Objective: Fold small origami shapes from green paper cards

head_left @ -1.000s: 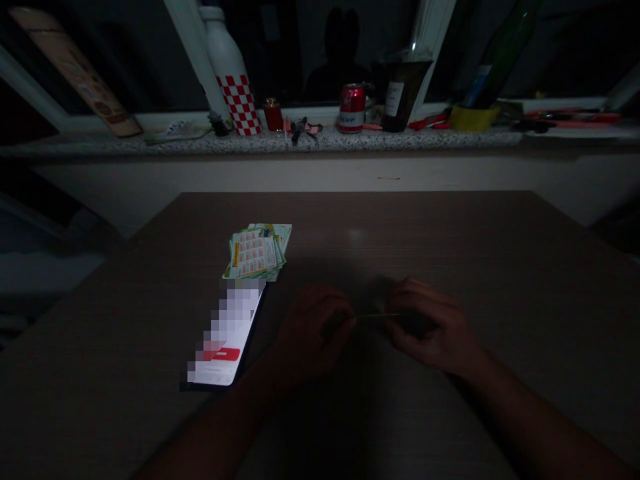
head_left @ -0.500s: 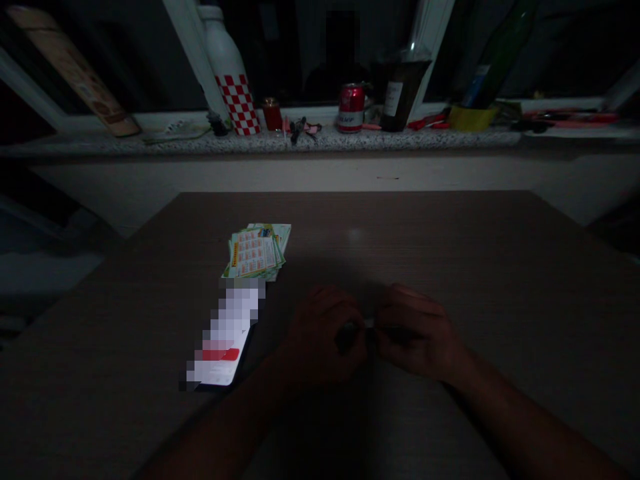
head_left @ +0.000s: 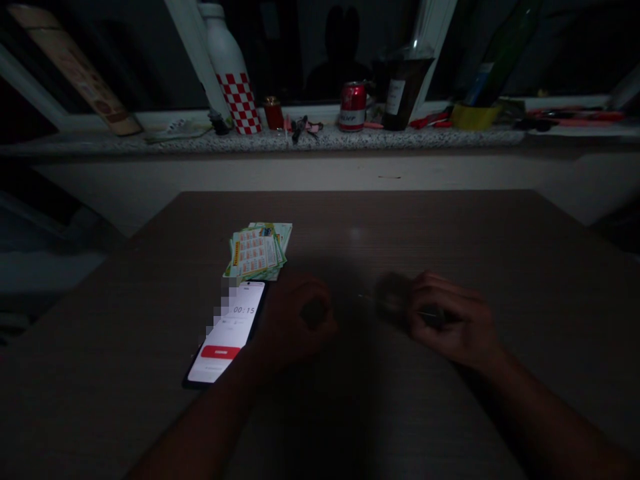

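Observation:
Over the middle of the dim table, my left hand [head_left: 300, 323] is curled, thumb and fingertips pinched together. Whatever it may hold is lost in shadow. My right hand [head_left: 453, 323] hovers to the right, a clear gap away, its fingers also pinched. A thin pale glint [head_left: 429, 314] shows at its fingers, but the thing itself is too dark to name. Between the hands a tiny bright speck [head_left: 364, 295] shows near the tabletop. Left of my left hand lies a lit phone [head_left: 227, 333] with a timer on its screen. Beyond it is a loose stack of printed cards [head_left: 257, 252].
Along the stone windowsill [head_left: 320, 139] stand a white bottle with red checks [head_left: 237, 93], a small red jar [head_left: 273, 113], a red can [head_left: 353, 107], a dark labelled container [head_left: 403, 93] and a green bottle [head_left: 505, 60] in a yellow holder [head_left: 473, 117].
My hands were together, pinching at one small spot. Now they are apart, the left shifted left and the right shifted right. The phone and cards have stayed put.

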Action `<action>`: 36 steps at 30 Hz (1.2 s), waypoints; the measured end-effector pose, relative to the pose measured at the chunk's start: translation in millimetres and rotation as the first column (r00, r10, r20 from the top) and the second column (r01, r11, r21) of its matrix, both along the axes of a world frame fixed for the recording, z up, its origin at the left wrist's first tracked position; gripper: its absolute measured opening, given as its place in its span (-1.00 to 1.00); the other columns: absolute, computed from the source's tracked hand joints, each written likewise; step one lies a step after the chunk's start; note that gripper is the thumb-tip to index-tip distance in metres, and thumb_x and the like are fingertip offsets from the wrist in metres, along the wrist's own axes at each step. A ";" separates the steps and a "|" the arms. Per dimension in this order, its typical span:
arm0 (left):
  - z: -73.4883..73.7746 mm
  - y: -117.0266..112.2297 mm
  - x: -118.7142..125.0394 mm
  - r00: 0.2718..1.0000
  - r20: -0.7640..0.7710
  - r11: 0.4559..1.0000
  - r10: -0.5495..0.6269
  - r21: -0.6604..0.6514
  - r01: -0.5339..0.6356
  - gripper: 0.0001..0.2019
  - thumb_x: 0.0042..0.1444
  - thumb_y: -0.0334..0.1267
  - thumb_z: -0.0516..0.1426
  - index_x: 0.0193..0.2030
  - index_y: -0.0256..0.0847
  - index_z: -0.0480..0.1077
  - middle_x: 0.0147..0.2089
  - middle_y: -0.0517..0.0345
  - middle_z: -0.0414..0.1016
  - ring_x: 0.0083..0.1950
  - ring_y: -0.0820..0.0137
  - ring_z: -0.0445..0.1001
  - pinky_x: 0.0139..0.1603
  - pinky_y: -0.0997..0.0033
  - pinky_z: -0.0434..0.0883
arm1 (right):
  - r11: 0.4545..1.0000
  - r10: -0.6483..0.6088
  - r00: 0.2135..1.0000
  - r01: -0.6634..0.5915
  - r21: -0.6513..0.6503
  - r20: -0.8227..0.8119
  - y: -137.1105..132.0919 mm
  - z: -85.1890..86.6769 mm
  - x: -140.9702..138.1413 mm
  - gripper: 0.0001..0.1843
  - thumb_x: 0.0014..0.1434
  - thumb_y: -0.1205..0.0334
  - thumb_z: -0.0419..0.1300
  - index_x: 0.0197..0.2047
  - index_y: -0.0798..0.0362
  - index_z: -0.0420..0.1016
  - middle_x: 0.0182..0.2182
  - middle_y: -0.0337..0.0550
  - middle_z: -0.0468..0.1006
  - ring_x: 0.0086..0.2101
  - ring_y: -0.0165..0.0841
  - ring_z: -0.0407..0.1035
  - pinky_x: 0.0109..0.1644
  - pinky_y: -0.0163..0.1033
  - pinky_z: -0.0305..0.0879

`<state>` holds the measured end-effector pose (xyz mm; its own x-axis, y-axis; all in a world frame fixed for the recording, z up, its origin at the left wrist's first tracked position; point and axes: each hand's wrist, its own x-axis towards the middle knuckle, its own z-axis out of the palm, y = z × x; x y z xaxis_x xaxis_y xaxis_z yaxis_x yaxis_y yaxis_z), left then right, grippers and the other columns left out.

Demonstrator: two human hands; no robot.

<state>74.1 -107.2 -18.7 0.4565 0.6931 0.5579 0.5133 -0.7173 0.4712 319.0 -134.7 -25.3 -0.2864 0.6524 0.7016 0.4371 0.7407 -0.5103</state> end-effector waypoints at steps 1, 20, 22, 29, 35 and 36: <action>0.3 0.0 -0.8 1.000 0.005 1.000 -0.002 -0.003 0.002 -0.91 -0.10 -0.45 0.15 -0.42 -0.21 0.35 -0.34 0.13 0.45 -0.27 0.35 0.43 -0.22 0.32 0.36 | 1.000 -0.010 1.000 0.010 -0.004 0.002 0.8 0.8 1.8 -0.82 -0.07 0.52 0.19 -0.43 0.04 0.40 -0.54 -0.21 0.40 -0.50 -0.35 0.33 -0.41 -0.20 0.26; 1.3 -9.9 24.8 0.980 -0.112 0.987 -0.161 -0.003 0.162 -0.92 -0.07 -0.43 0.12 -0.40 -0.22 0.31 -0.36 0.13 0.39 -0.29 0.36 0.33 -0.23 0.34 0.30 | 0.992 0.124 0.992 -0.124 -0.017 0.027 -5.8 -2.5 -19.5 -0.82 -0.07 0.52 0.21 -0.43 0.06 0.37 -0.53 -0.21 0.42 -0.49 -0.37 0.29 -0.41 -0.21 0.25; 1.6 -9.9 25.5 0.979 -0.125 0.986 -0.163 -0.011 0.163 -0.92 -0.08 -0.42 0.12 -0.40 -0.22 0.31 -0.37 0.13 0.39 -0.30 0.36 0.33 -0.25 0.35 0.30 | 0.992 0.126 0.992 -0.126 -0.008 0.022 -6.2 -3.3 -20.0 -0.82 -0.08 0.52 0.20 -0.43 0.05 0.37 -0.53 -0.22 0.41 -0.49 -0.37 0.30 -0.41 -0.21 0.26; 2.2 -8.4 23.2 0.972 -0.174 0.987 -0.157 -0.058 0.149 -0.92 -0.10 -0.42 0.12 -0.40 -0.21 0.33 -0.37 0.12 0.42 -0.29 0.34 0.35 -0.26 0.35 0.30 | 0.991 0.129 0.992 -0.129 -0.030 0.011 -8.6 -3.0 -20.3 -0.80 -0.09 0.52 0.19 -0.43 0.03 0.37 -0.53 -0.22 0.40 -0.49 -0.37 0.28 -0.42 -0.21 0.25; 2.2 -6.2 18.8 0.973 -0.178 0.989 -0.144 -0.070 0.133 -0.92 -0.12 -0.41 0.13 -0.43 -0.21 0.32 -0.38 0.13 0.41 -0.31 0.35 0.36 -0.28 0.36 0.29 | 0.992 0.117 0.993 -0.117 -0.039 -0.021 -8.0 2.0 -16.5 -0.79 -0.10 0.54 0.20 -0.42 0.05 0.39 -0.54 -0.20 0.40 -0.50 -0.35 0.32 -0.42 -0.20 0.27; 2.4 -6.1 17.8 0.974 -0.181 0.989 -0.139 -0.076 0.127 -0.93 -0.11 -0.41 0.13 -0.43 -0.21 0.32 -0.38 0.13 0.41 -0.31 0.35 0.36 -0.29 0.37 0.29 | 0.993 0.109 0.993 -0.110 -0.039 -0.036 -7.6 2.4 -15.4 -0.79 -0.10 0.54 0.20 -0.41 0.05 0.40 -0.54 -0.20 0.41 -0.50 -0.35 0.32 -0.42 -0.20 0.27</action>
